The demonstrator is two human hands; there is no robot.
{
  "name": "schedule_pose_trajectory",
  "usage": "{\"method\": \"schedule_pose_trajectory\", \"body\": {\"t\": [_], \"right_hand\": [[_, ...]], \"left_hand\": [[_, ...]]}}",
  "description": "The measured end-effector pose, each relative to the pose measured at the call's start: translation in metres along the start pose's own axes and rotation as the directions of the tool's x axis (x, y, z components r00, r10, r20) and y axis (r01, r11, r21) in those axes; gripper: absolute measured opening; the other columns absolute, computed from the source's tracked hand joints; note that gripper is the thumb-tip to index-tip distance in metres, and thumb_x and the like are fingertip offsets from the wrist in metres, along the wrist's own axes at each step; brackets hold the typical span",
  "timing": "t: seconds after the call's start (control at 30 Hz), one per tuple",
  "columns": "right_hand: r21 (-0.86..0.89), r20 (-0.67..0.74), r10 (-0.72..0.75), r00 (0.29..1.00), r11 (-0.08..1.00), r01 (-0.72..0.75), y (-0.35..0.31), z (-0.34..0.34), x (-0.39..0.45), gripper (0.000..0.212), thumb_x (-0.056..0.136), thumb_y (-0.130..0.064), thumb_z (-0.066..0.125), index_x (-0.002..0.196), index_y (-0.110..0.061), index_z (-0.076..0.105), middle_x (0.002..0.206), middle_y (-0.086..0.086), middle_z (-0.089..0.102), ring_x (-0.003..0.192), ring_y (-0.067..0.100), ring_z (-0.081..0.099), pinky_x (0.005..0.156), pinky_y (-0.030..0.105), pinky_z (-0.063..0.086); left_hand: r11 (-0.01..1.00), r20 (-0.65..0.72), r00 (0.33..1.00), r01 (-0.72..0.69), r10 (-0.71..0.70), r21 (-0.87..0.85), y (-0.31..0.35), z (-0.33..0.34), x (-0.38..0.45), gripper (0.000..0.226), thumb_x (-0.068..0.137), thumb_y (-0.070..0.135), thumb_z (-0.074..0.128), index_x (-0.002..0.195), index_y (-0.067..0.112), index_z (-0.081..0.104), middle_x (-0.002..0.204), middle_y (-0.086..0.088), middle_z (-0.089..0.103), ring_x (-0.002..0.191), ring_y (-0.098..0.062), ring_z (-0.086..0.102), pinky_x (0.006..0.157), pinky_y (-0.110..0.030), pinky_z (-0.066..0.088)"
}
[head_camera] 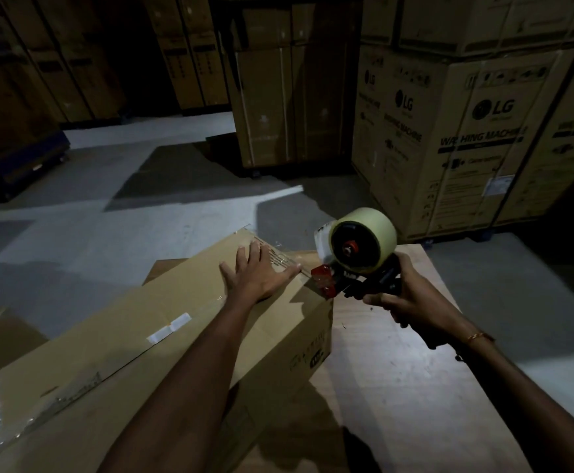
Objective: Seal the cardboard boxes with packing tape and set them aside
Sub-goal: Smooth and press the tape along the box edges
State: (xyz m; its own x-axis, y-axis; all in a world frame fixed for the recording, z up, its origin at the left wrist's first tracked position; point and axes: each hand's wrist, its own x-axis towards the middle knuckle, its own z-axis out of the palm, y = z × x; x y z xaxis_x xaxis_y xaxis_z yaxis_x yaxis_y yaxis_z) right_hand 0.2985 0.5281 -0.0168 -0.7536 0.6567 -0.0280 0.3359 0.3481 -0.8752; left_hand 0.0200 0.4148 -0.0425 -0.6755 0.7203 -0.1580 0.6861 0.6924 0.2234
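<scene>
Long brown cardboard box (162, 339) lying tilted on wooden table, flaps closed, clear tape strip along top seam, apparently wrinkled near far end. Tape dispenser (354, 257), pale roll, red blade end at box's far corner.

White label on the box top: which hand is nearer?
Left. The left hand lies flat on the box beyond the label; the right hand holds the tape gun off the box's right end.

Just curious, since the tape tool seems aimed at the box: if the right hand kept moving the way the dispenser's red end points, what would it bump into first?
Probably the far top edge of the long brown cardboard box, right beside the left hand pressing there. The right hand holds the tape dispenser very close already, though depth is unclear.
</scene>
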Motion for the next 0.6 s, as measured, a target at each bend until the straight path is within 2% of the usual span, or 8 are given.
{"method": "schedule_pose_trajectory", "body": {"t": [0.1,0.3,0.43,0.6], "right_hand": [[-0.034,0.009,-0.004,1.000,0.999,0.005,-0.001,-0.001,0.001,0.076,0.088,-0.022,0.079,0.142,-0.026,0.026,0.102,0.002,0.066,0.055,0.007,0.060,0.049,0.026,0.049],[-0.046,0.025,0.022,0.999,0.999,-0.021,0.000,-0.010,-0.007,0.080,0.085,-0.021,0.082,0.139,-0.037,0.026,0.099,0.001,0.069,0.058,0.015,0.057,0.048,0.030,0.048],[-0.012,0.027,0.032,0.999,0.999,-0.031,0.007,-0.020,-0.021,0.076,0.085,-0.021,0.082,0.138,-0.032,0.029,0.100,0.002,0.066,0.063,0.022,0.057,0.052,0.035,0.050],[0.052,-0.016,0.000,1.000,0.999,0.001,0.008,-0.019,-0.024,0.073,0.084,-0.018,0.082,0.136,-0.030,0.032,0.091,-0.006,0.069,0.059,0.013,0.058,0.051,0.036,0.050]], "left_hand": [[1.000,-0.006,1.000,0.006,-0.006,0.001,0.000,0.001,-0.001,0.111,0.078,0.095,0.026,0.163,0.026,0.004,0.170,0.002,-0.012,0.156,-0.026,-0.012,0.116,-0.070,-0.007],[1.000,-0.028,1.000,-0.005,0.005,0.008,-0.003,0.005,-0.003,0.112,0.078,0.095,0.023,0.163,0.026,0.002,0.170,0.002,-0.013,0.156,-0.025,-0.013,0.116,-0.070,-0.007],[1.000,-0.068,0.998,-0.016,0.018,0.017,-0.004,0.012,-0.002,0.109,0.079,0.095,0.015,0.163,0.026,0.001,0.170,0.002,-0.014,0.156,-0.026,-0.014,0.116,-0.071,-0.009],[0.999,-0.110,0.993,-0.030,0.032,0.012,-0.007,0.017,-0.002,0.100,0.085,0.089,0.009,0.163,0.026,0.001,0.170,0.003,-0.012,0.156,-0.023,-0.012,0.117,-0.069,-0.009]]}}
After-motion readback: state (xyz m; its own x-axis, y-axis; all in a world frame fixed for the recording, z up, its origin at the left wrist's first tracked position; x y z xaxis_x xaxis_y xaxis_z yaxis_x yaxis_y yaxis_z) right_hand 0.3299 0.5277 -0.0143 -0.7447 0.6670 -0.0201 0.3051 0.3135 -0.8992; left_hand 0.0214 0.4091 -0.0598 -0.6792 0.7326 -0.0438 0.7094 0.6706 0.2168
